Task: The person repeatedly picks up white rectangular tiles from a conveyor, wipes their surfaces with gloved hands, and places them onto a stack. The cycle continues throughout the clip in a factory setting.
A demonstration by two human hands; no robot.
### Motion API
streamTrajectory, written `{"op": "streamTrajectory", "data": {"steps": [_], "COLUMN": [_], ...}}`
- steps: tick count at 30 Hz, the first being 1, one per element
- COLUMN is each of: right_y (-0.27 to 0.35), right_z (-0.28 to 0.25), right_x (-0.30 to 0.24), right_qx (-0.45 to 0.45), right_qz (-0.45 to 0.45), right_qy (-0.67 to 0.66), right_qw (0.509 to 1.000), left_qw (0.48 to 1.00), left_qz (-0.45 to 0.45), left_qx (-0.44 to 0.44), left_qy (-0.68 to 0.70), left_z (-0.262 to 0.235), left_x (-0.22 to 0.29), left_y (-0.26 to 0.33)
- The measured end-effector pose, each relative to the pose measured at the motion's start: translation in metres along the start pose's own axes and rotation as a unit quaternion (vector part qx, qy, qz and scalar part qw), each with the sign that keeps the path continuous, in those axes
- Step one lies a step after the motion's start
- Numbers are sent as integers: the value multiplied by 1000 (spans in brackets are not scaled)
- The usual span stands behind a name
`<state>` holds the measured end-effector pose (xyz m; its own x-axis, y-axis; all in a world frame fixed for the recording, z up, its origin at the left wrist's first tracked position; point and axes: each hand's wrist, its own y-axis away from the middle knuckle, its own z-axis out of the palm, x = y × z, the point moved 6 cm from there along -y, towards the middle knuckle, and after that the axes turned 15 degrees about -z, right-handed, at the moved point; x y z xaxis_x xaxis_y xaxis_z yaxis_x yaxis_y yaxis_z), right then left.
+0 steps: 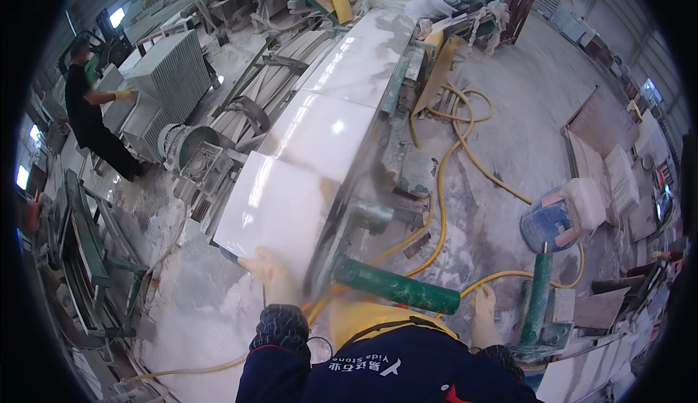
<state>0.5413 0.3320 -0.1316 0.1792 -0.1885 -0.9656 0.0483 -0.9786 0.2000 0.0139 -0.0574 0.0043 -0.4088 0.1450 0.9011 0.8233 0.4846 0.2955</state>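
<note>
A glossy white stone slab lies at the near end of a long conveyor line. My left hand, in a pale glove, grips the slab's near edge, its thumb side up and fingers pointing left. Farther along the line, other white slabs lie end to end with it. My right hand, also gloved, hangs low at my right side with nothing in it, fingers loosely stretched. It is nearest to a green roller and a yellow hose.
An electric motor sits left of the line. Yellow hose loops cross the floor on the right, by a blue drum. A green post stands near my right. Another person stands by stacked slabs at far left.
</note>
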Motion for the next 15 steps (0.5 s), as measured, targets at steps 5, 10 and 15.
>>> {"op": "streamTrajectory", "data": {"steps": [5,10,15], "right_y": [1,87,141], "right_z": [172,348,442], "right_x": [-129,-230,-226], "right_qx": [-221,-486,-497], "right_qz": [-12,-46,93], "right_qy": [-20,-100,-89], "right_qw": [975,867,858], "left_qw": [996,1000,999], "left_qz": [-65,-1,14], "left_qx": [48,20,49], "left_qy": [-35,22,-8], "left_z": [2,5,5], "left_x": [-13,-24,-37], "left_y": [-3,-12,-22]}}
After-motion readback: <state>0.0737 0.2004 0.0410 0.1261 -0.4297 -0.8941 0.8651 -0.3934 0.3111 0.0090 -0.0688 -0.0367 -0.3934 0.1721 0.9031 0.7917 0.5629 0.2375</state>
